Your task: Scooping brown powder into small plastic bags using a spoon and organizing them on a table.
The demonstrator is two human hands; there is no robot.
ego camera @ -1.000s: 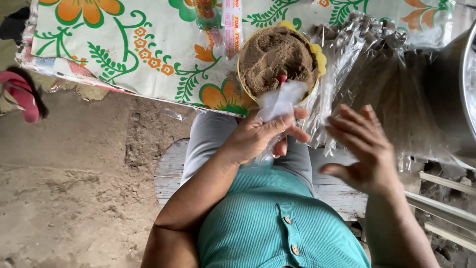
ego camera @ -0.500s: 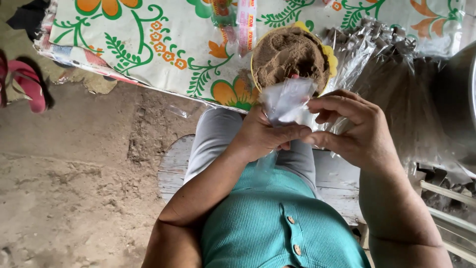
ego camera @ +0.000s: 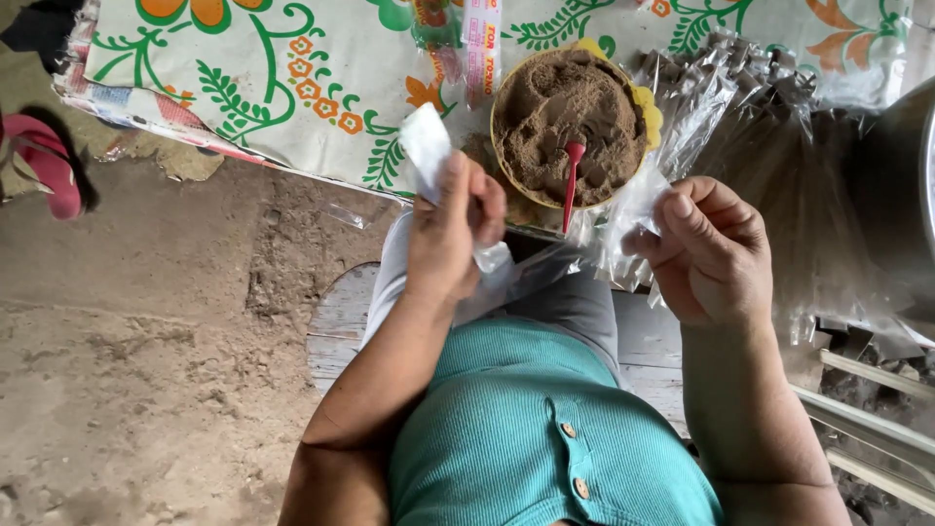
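My left hand [ego camera: 450, 234] is shut on a small stack of clear plastic bags [ego camera: 427, 141], raised over the table's near edge, left of the bowl. My right hand [ego camera: 713, 251] pinches a single clear plastic bag [ego camera: 638, 200] between thumb and fingers, just right of the bowl. The yellow bowl [ego camera: 638, 97] holds brown powder [ego camera: 560, 102], and a red spoon [ego camera: 571, 180] stands in it with its handle pointing toward me. The hands are apart, with the bowl between and beyond them.
A floral tablecloth [ego camera: 292, 68] covers the table. A heap of long clear bags [ego camera: 769, 127] lies right of the bowl, beside a metal pot [ego camera: 901, 166]. I sit on a wooden stool [ego camera: 336, 331] on a dirt floor. A pink sandal [ego camera: 44, 166] lies far left.
The hands were together on the bags in front of the bowl. Now they have parted: the left went left and up with the stack, the right drew one bag rightward, uncovering the spoon.
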